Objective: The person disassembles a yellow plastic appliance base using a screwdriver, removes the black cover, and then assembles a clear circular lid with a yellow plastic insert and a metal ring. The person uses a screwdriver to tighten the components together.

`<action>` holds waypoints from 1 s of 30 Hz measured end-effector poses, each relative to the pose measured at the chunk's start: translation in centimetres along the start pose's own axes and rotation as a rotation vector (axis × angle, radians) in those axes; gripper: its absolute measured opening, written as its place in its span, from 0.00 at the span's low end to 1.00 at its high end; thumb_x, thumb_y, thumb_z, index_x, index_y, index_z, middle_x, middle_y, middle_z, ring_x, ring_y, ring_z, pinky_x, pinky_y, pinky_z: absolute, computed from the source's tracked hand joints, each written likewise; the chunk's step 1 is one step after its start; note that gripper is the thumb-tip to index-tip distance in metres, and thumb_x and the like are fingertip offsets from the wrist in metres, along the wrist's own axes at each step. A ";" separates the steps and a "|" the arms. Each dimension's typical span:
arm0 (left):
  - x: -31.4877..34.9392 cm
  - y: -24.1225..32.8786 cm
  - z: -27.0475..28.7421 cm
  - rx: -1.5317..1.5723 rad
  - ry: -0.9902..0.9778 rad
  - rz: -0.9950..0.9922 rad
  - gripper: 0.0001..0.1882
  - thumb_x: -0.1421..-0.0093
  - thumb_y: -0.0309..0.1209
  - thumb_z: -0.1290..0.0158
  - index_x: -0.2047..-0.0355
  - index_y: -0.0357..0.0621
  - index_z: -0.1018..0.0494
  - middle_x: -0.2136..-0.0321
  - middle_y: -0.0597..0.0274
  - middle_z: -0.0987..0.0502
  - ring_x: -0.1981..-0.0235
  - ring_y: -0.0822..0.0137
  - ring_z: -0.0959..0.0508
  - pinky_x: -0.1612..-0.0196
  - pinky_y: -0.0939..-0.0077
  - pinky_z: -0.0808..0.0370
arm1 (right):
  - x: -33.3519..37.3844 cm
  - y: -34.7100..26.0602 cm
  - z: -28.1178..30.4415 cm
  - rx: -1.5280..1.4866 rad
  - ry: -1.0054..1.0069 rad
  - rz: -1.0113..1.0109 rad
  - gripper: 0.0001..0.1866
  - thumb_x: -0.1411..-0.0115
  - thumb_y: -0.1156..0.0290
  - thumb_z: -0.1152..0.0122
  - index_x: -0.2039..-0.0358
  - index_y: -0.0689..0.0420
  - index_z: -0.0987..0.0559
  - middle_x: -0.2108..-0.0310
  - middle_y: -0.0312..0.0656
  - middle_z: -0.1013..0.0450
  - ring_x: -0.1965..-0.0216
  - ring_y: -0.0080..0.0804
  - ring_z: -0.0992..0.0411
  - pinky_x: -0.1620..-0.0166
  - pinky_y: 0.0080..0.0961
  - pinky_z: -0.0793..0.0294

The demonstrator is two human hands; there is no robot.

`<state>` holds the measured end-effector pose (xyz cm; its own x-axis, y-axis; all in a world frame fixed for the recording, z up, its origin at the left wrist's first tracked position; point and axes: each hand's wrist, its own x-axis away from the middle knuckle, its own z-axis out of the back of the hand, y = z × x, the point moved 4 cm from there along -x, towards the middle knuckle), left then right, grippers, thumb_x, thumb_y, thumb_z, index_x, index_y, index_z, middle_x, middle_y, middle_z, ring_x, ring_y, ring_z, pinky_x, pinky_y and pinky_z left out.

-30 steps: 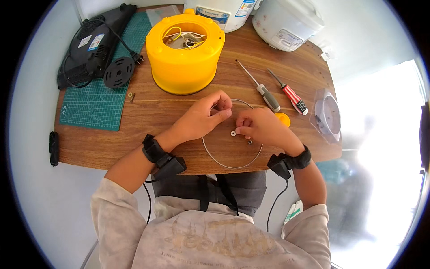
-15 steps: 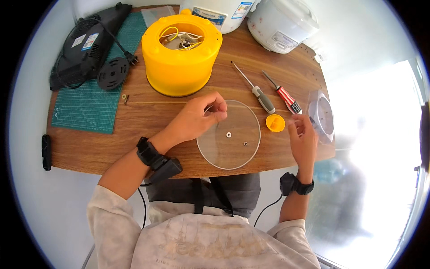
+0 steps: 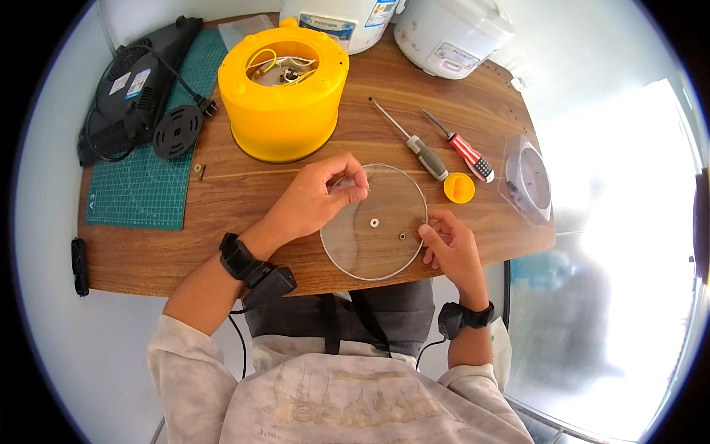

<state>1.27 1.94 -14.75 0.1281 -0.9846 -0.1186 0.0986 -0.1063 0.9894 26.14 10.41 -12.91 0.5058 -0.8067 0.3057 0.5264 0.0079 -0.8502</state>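
Note:
A round clear glass pot lid (image 3: 353, 248) with a pale metal rim lies in front of me at the table's front edge. On it rest a small white washer (image 3: 374, 223) and a small nut-like ring (image 3: 402, 236). Over the lid's far left part, my left hand (image 3: 319, 194) is closed in a pinch; a tiny thin tip shows at its fingertips, too small to name. My right hand (image 3: 452, 248) has its thumb and fingers at the lid's right rim, closed on it. Just beyond that hand sits a round yellow knob (image 3: 459, 189), its hollow side up.
A yellow round housing (image 3: 285, 122) with exposed wires stands behind the lid. Two screwdrivers (image 3: 427, 157) (image 3: 471, 157) lie beyond the knob, near a clear plastic package (image 3: 526, 181). Left are a green cutting mat (image 3: 140, 192) and black appliance (image 3: 137, 89); rice cookers (image 3: 451, 41) stand behind.
My right hand has moved left and nearer, from beside the yellow knob to the lid's rim. The knob has shifted slightly right and away. My left hand keeps its pinch above the lid.

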 end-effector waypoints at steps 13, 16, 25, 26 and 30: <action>1.7 4.6 -0.6 -0.642 0.124 -0.345 0.06 0.46 0.29 0.33 0.68 0.50 0.18 0.62 0.65 0.16 0.38 0.56 0.29 0.33 0.51 0.40 | 1.2 -2.3 -1.4 -0.327 0.058 0.207 0.06 0.27 0.72 0.50 0.62 0.60 0.34 0.67 0.48 0.18 0.71 0.24 0.20 0.69 0.19 0.22; 2.2 5.4 -0.8 -0.810 0.185 -0.474 0.06 0.46 0.29 0.33 0.68 0.53 0.18 0.64 0.68 0.15 0.38 0.58 0.28 0.32 0.46 0.42 | 1.3 -2.6 -1.2 -0.265 0.099 0.276 0.07 0.27 0.72 0.50 0.62 0.60 0.34 0.67 0.48 0.18 0.70 0.24 0.20 0.68 0.20 0.21; 2.4 6.3 -0.1 -0.740 0.204 -0.509 0.06 0.46 0.29 0.33 0.68 0.51 0.19 0.68 0.70 0.17 0.53 0.63 0.23 0.44 0.61 0.31 | 1.1 -4.8 -1.5 -0.282 0.145 0.318 0.07 0.29 0.75 0.48 0.63 0.61 0.35 0.67 0.48 0.18 0.70 0.25 0.19 0.67 0.20 0.20; 2.3 5.7 -0.2 -0.650 0.159 -0.439 0.06 0.46 0.29 0.33 0.67 0.50 0.19 0.67 0.70 0.17 0.55 0.63 0.23 0.48 0.66 0.28 | 1.1 -5.0 -1.5 -0.290 0.146 0.325 0.06 0.29 0.75 0.48 0.63 0.61 0.35 0.67 0.48 0.18 0.70 0.25 0.19 0.67 0.20 0.20; 1.6 4.9 -0.3 -0.416 0.112 -0.282 0.10 0.46 0.30 0.31 0.64 0.49 0.18 0.66 0.68 0.17 0.67 0.72 0.23 0.68 0.80 0.29 | 1.0 -5.3 -1.7 -0.347 0.124 0.327 0.07 0.29 0.75 0.47 0.63 0.61 0.35 0.67 0.48 0.18 0.70 0.25 0.19 0.67 0.20 0.20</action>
<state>2.24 -0.10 -10.17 0.1424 -0.9025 -0.4065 0.5261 -0.2788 0.8034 22.70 8.59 -8.86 0.5103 -0.8592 -0.0365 0.0846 0.0923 -0.9921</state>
